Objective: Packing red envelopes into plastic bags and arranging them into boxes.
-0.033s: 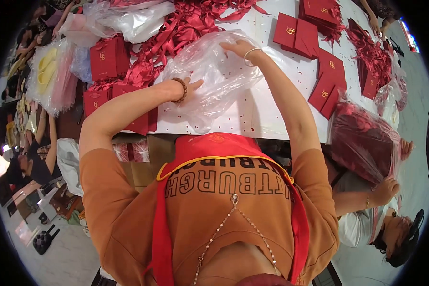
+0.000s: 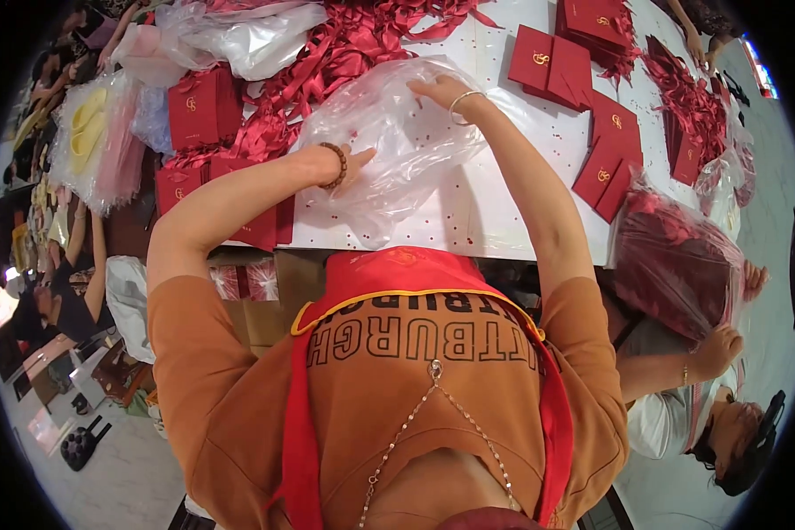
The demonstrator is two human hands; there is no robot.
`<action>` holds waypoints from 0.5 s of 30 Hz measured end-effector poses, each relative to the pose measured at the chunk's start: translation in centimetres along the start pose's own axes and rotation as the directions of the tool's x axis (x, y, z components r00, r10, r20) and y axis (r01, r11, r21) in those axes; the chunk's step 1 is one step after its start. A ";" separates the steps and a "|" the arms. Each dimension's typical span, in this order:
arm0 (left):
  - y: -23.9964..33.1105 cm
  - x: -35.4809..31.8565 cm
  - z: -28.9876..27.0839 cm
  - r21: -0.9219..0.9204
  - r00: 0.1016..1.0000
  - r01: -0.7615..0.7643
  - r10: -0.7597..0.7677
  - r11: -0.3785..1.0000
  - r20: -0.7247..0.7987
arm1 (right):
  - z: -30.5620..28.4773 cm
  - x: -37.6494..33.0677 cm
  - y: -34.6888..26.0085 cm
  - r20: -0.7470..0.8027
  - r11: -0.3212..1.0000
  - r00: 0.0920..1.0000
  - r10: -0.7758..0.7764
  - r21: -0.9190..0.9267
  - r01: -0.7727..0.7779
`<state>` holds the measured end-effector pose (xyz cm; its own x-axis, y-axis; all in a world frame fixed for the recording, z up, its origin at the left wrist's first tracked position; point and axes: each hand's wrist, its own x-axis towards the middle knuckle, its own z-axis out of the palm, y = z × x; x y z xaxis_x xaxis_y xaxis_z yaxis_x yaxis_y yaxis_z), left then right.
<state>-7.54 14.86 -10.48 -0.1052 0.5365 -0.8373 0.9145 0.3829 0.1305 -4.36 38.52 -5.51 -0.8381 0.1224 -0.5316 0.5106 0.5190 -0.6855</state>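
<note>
1. Plastic bag [image 2: 397, 132], clear and crumpled, lies on the white bench [image 2: 503, 212], at 12 o'clock from the person's chest.
2. Left hand [image 2: 355, 168] presses its near edge, fingers spread flat.
3. Right hand [image 2: 435, 88] rests on its top, fingers loosely curled.
4. Red ribbons [image 2: 327, 62] lie at 11 o'clock, red boxes [image 2: 552, 66] at 1 o'clock.

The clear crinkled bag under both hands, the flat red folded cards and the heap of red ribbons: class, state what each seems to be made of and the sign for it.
Clear crinkled bag: thin plastic film, see-through, with glossy creases. Flat red folded cards: probably matt card or stiff paper, lying flat with sharp edges and a small gold emblem. Heap of red ribbons: likely satin-like fabric, with a soft sheen and limp loops.
</note>
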 end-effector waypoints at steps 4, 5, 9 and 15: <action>0.9 -2.6 -6.7 -0.026 0.963 -0.244 0.239 0.969 -0.127 | 2.0 1.1 -0.2 0.022 0.993 0.999 -0.039 -0.113 0.041; 0.3 -2.0 -7.2 -0.027 0.962 -0.246 0.241 0.969 -0.126 | 2.5 1.6 -0.3 0.075 0.975 0.995 -0.058 -0.210 0.073; -1.6 -1.6 -6.5 -0.217 0.859 -0.109 -0.018 0.970 -0.511 | 7.1 -2.2 -1.6 0.005 0.781 0.998 -0.062 -0.622 0.051; -5.1 -0.5 -5.3 -0.023 0.965 0.030 -0.035 0.999 -0.258 | 7.9 -5.9 1.2 0.348 0.356 0.932 -0.099 -0.862 0.360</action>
<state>-14.20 16.64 -7.88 -0.2347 0.6989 -0.6757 0.9016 0.4162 0.1174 2.73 31.78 -7.14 -0.7648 -0.2319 -0.6011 -0.2855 0.9584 -0.0065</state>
